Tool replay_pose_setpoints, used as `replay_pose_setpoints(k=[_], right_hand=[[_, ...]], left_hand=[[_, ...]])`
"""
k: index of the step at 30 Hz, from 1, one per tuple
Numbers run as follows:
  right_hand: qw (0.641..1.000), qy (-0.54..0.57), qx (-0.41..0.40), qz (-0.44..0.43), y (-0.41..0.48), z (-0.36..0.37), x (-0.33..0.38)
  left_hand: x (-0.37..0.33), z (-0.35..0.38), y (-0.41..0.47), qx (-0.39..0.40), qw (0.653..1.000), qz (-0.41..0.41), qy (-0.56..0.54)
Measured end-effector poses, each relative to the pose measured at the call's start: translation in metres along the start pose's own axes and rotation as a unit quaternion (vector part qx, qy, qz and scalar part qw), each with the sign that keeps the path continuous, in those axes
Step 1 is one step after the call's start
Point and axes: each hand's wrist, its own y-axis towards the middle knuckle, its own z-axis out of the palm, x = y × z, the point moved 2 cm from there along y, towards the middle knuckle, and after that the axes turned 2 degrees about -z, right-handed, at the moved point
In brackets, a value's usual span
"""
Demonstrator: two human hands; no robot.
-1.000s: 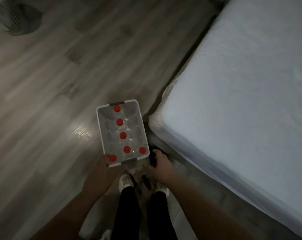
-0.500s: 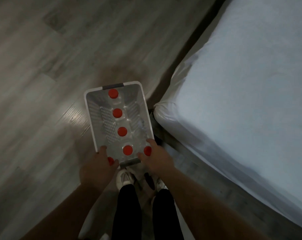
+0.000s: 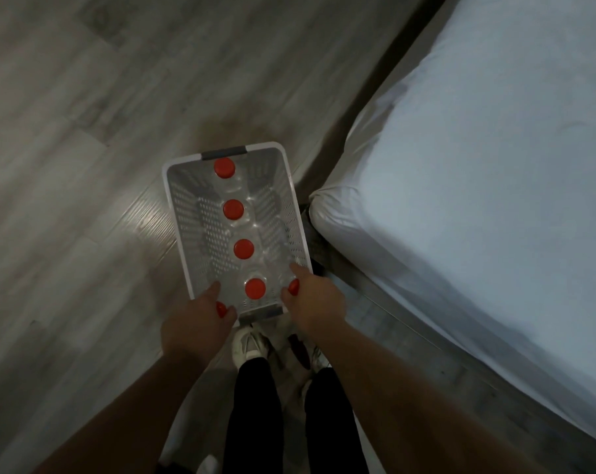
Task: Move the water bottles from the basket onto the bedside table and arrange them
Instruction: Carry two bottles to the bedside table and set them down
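Wood floor (image 3: 84, 131) beside bed (image 3: 477, 165); left hand (image 3: 197, 325), right hand (image 3: 315, 302) grip basket (image 3: 168, 186) rim; bottles (image 3: 233, 209) inside.

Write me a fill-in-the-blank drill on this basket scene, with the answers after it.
The caps are all ___. The basket shows ___ caps. The left hand and right hand both grip the ___. The bed lies on the person's ___ side.
Missing words: red; six; basket; right.
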Motion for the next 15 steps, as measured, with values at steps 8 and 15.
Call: replay_pose_setpoints(k=[8, 15], right_hand=[[1.0, -0.001, 0.01, -0.029, -0.026, -0.026, 0.008], [0.999, 0.015, 0.012, -0.032, -0.071, -0.067, 0.014]], left_hand=[[-0.002, -0.025, -0.01, -0.004, 1.0, 0.025, 0.014], [-0.018, -0.061, -0.041, -0.002, 0.999, 0.045, -0.011]])
